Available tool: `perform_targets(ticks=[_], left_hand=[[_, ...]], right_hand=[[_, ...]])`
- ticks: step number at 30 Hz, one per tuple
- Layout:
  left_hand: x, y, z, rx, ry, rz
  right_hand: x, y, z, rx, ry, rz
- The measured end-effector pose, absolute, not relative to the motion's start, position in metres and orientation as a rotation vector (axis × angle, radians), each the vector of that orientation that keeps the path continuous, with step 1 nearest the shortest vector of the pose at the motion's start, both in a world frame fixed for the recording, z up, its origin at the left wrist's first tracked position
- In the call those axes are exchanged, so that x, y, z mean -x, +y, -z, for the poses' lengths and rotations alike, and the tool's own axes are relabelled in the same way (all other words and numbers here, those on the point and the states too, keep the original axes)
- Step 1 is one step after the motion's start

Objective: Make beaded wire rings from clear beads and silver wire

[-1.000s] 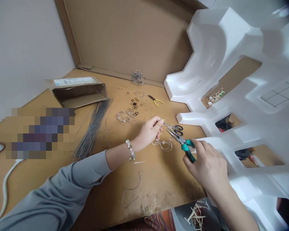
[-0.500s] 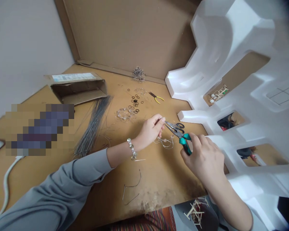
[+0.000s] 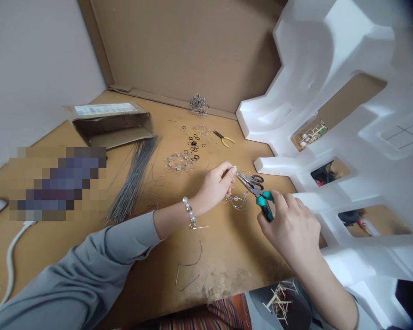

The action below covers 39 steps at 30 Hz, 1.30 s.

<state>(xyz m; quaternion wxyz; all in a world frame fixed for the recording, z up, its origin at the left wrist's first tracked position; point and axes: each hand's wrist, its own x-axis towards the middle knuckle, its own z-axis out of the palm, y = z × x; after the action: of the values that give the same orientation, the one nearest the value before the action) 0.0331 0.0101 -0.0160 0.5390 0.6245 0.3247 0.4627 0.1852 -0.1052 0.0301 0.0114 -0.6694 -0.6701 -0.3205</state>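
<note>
My left hand (image 3: 216, 187) is closed in a pinch on a thin wire piece (image 3: 236, 199), whose loops and clear beads hang just below the fingers. My right hand (image 3: 292, 222) wraps round the teal handles of long-nose pliers (image 3: 265, 208). Their jaws point left and reach close to my left fingertips; whether they grip the wire is too small to tell. Behind the pliers lies a pair of dark-handled scissors (image 3: 258, 179), partly covered. A beaded wire ring (image 3: 179, 161) and several small dark rings (image 3: 194, 149) lie beyond my left hand.
A bundle of grey wires (image 3: 132, 183) lies beside an open cardboard box (image 3: 113, 130) on the left. Yellow-handled pliers (image 3: 224, 139) and a wire tangle (image 3: 198, 105) are farther back. White moulded foam (image 3: 313, 59) walls the right side. Loose wire bits (image 3: 189, 265) lie near the front edge.
Both hands stay almost in place. The hanging beaded wire has shifted very slightly, and the plier jaws look a little farther apart.
</note>
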Motion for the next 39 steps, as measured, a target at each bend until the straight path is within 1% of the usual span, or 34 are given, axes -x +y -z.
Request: perform_targets(ticks=[14, 24, 39], left_hand=[[-0.034, 0.01, 0.021, -1.531, 0.792, -1.106], [-0.038, 0.013, 0.023, -1.433, 0.74, -1.073], [-0.038, 0.011, 0.017, -1.293, 0.746, -1.015]], right_hand=[[-0.186, -0.105, -0.029, 2.115, -2.09, 1.013], [-0.186, -0.106, -0.03, 2.128, -2.131, 0.992], [-0.181, -0.107, -0.039, 2.103, -2.191, 1.061]])
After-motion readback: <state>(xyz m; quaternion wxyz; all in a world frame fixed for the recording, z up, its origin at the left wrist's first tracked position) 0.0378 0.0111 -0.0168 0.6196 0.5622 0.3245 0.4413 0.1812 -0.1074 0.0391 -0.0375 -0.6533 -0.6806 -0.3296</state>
